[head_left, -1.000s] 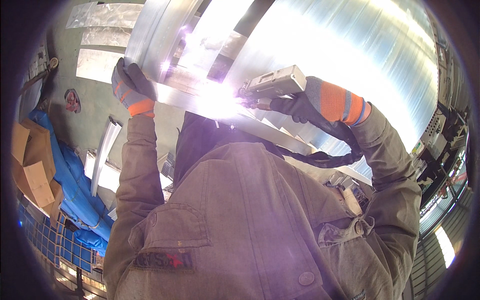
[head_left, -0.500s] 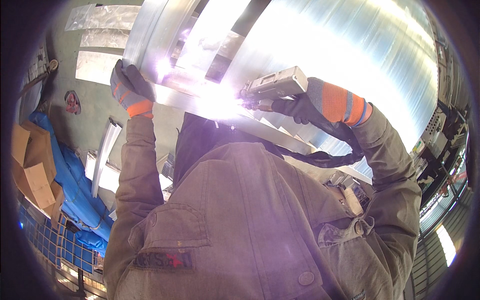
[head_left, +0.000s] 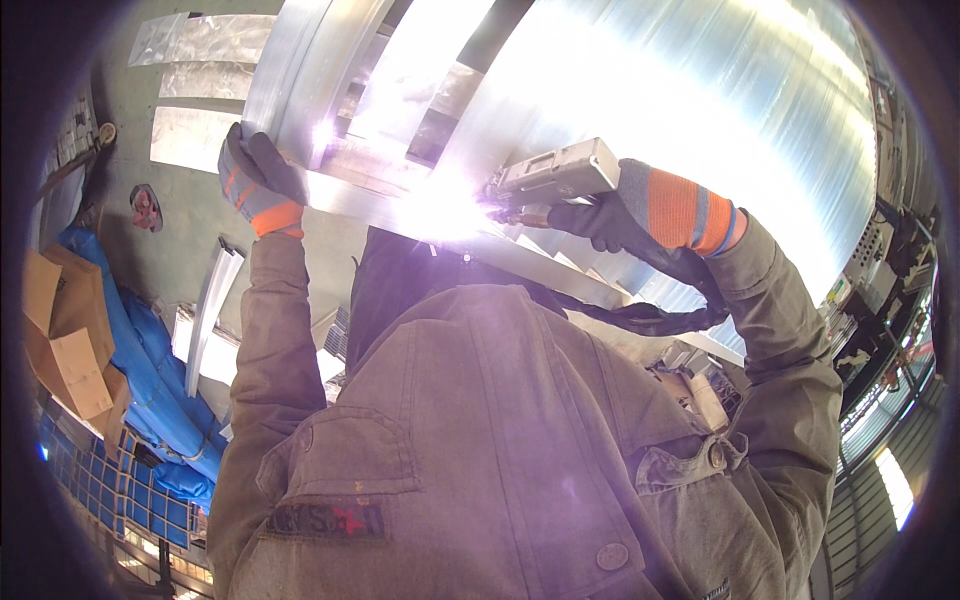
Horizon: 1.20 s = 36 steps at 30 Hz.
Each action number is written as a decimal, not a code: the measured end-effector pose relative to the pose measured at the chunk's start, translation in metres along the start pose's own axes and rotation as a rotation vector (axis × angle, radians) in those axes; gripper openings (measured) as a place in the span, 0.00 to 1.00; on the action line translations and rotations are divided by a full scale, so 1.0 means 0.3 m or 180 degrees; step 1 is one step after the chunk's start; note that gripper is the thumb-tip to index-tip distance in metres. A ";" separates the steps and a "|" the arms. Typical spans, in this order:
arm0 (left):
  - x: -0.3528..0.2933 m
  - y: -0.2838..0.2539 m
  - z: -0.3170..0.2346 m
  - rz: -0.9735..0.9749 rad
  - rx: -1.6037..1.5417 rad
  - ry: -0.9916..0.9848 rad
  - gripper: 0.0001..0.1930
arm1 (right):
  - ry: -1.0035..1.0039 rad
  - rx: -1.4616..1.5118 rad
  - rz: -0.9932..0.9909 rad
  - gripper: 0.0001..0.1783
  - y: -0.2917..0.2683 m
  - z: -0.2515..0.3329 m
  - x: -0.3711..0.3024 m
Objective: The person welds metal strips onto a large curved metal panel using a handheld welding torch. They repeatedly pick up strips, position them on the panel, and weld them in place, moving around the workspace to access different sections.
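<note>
My right hand [head_left: 645, 205], in a grey glove with an orange cuff, is wrapped round a welding torch [head_left: 555, 172] with a boxy grey body. The nozzle points left at a long metal bar [head_left: 365, 205], and a white-violet arc glare hides the spot where they meet. My left hand [head_left: 262, 175], gloved alike, curls over the left end of that bar, at the corner with a wide upright metal profile [head_left: 305, 75]. A black cable [head_left: 650, 318] loops from the torch below my right wrist.
A large ribbed shiny metal sheet [head_left: 690, 100] spreads at the back right. Flat metal plates [head_left: 205, 80] lie at the far left. A loose metal profile [head_left: 212, 315], cardboard [head_left: 75, 350] and blue sheeting [head_left: 150, 370] lie left of my left arm.
The torch and my right hand have shifted very slightly to the right and down. The arc still glares, and my left hand stays at the bar's end.
</note>
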<state>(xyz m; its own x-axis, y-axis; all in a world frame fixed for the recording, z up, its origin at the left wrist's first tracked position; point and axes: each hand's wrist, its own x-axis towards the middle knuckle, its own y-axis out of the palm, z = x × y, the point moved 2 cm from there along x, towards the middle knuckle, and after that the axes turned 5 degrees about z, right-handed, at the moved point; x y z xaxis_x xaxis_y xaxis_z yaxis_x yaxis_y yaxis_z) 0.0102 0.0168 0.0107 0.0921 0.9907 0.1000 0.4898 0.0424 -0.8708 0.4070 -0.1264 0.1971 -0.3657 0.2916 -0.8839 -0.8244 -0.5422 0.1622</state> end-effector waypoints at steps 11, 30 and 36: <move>0.001 0.000 -0.004 -0.0023 0.0069 -0.0057 0.27 | -0.0100 -0.0080 -0.0093 0.17 -0.001 -0.031 -0.037; 0.020 -0.001 -0.027 0.0126 -0.0261 -0.0222 0.21 | -0.0871 0.1071 -0.3794 0.17 -0.182 -0.698 -0.408; 0.016 -0.064 -0.055 -0.0032 -0.0324 -0.0096 0.17 | 0.0193 0.0284 -0.4816 0.35 -0.406 -0.917 -0.157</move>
<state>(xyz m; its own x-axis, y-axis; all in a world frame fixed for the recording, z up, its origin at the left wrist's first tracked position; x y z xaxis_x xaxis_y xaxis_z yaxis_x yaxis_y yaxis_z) 0.0156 0.0185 0.0359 0.0612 0.9938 0.0926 0.5763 0.0406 -0.8162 0.6434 -0.2908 0.0983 0.8396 0.4804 -0.2535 -0.4198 0.2776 -0.8642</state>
